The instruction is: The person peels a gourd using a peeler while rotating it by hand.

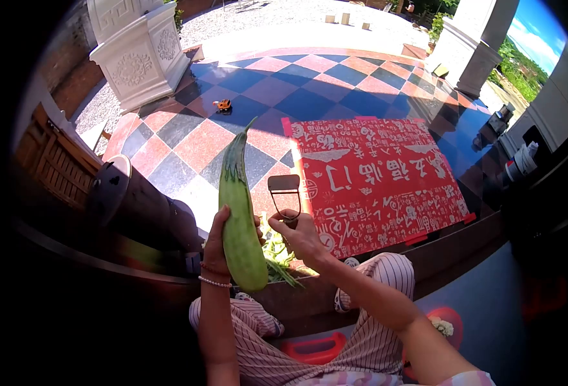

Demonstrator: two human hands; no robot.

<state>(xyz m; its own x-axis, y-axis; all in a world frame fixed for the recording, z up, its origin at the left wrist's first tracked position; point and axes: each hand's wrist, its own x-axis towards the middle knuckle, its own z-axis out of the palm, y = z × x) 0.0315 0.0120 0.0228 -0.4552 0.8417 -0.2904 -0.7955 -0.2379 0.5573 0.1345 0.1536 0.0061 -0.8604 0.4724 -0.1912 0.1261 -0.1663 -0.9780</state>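
A long green gourd point(242, 238) stands nearly upright in my left hand point(218, 241), its narrow stem end pointing up. My fingers wrap round its lower half from behind. Just right of it, my right hand point(302, 238) grips a dark peeler point(284, 186) by its handle, with the wide head up and apart from the gourd. Green peelings point(276, 248) lie on the floor below and between my hands.
A red mat point(374, 183) with white characters covers the tiles at the right. A dark bin point(129, 193) stands at the left. An orange toy point(223, 105) sits farther off. Near my legs are a red plastic handle point(314, 348) and a red container point(454, 321).
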